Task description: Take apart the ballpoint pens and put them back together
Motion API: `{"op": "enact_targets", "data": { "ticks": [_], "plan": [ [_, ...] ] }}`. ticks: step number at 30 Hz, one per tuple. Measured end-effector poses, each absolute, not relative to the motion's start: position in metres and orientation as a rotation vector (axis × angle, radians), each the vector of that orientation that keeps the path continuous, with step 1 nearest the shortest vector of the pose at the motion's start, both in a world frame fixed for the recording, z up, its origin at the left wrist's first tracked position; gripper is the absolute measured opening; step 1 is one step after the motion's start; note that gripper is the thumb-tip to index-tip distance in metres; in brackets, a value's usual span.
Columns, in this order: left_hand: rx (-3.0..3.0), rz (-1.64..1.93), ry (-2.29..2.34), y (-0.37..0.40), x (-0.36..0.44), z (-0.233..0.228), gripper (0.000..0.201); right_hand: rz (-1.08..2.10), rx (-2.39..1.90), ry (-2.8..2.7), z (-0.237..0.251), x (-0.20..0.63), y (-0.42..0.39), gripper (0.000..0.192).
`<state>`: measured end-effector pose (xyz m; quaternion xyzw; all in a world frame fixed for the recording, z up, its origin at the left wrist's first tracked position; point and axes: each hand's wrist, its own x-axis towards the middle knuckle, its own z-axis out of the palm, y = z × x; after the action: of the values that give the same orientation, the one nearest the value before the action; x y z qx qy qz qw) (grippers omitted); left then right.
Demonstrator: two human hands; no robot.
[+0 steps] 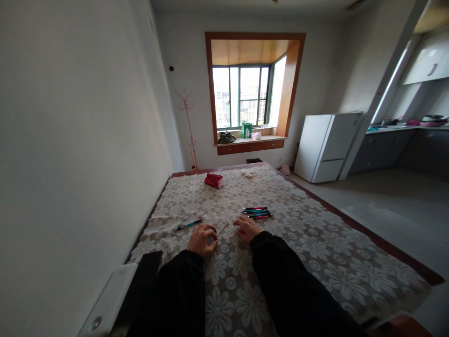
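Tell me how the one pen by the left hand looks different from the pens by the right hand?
The single pen lies alone, slanted, with a blue body; the pen bunch is several together, lying nearly level, some pink. The single pen is left of the left hand; the pen bunch is beyond the right hand. All rest on the tablecloth.

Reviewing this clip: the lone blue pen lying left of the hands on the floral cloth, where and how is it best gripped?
Probably mid-barrel, pinched from above: the blue pen lies flat on the tablecloth, apart from other things, with its long sides exposed. The left hand is nearest.
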<state>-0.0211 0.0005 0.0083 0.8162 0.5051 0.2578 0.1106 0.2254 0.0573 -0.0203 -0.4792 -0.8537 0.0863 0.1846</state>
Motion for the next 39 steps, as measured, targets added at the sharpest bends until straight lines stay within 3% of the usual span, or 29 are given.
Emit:
{"op": "enact_targets", "data": {
  "ticks": [5, 9, 16, 23, 28, 33, 39],
  "plan": [
    [2.359, 0.857, 1.536, 0.003, -0.021, 0.010, 0.015, 0.248, -1.369, -2.442, -0.015, 0.233, 0.059, 0.009],
    [2.303, 0.891, 1.660, 0.010, -0.026, 0.001, 0.029, 0.251, -1.262, -2.435, -0.016, 0.225, 0.058, 0.016],
    [2.174, 0.846, 1.721, 0.018, -0.035, -0.011, 0.022, 0.233, -1.314, -2.407, -0.018, 0.221, 0.052, 0.036],
    [2.148, 0.818, 1.826, 0.016, -0.032, -0.009, 0.018, 0.255, -1.304, -2.400, -0.021, 0.220, 0.055, 0.037],
    [2.211, 0.908, 1.804, 0.018, -0.036, -0.007, 0.027, 0.234, -1.306, -2.348, -0.020, 0.220, 0.055, 0.032],
    [2.126, 0.913, 2.188, 0.023, -0.054, -0.014, 0.043, 0.161, -1.347, -2.255, -0.014, 0.223, 0.053, 0.026],
    [1.969, 0.744, 2.428, 0.023, -0.070, -0.018, 0.037, 0.132, -1.362, -2.229, -0.012, 0.222, 0.052, 0.023]
  ]
}}
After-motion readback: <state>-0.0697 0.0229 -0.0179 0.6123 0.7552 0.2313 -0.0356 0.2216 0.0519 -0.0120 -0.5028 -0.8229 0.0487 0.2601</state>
